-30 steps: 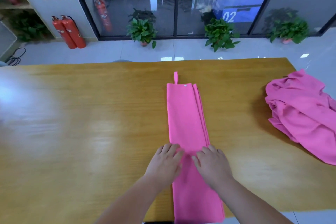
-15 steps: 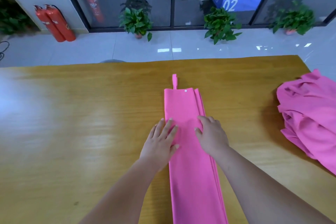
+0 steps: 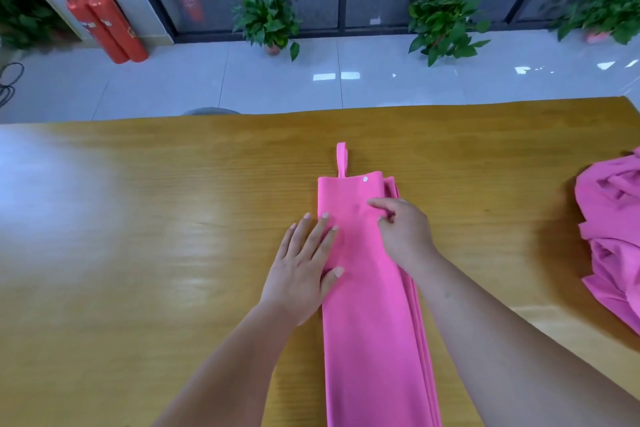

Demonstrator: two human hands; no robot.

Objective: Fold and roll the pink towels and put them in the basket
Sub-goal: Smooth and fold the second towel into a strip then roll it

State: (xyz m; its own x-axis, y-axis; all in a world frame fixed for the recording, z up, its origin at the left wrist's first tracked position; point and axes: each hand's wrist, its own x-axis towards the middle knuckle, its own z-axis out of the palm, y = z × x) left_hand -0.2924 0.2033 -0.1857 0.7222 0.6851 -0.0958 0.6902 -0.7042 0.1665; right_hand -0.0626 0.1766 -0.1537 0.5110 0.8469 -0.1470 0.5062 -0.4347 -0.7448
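Note:
A pink towel (image 3: 370, 315) lies folded into a long narrow strip down the middle of the wooden table (image 3: 138, 236), its hanging loop and snap at the far end. My left hand (image 3: 304, 270) rests flat on the strip's left edge, fingers spread. My right hand (image 3: 403, 232) presses on the right side near the far end, fingers curled on the layered edge. A heap of unfolded pink towels (image 3: 613, 239) lies at the table's right edge. No basket is in view.
Beyond the table's far edge is a tiled floor with potted plants (image 3: 268, 21) along a glass wall. Red fire extinguishers (image 3: 107, 28) stand at the back left.
Both hands have slid along the folded strip away from me, from its near part to close to its far end.

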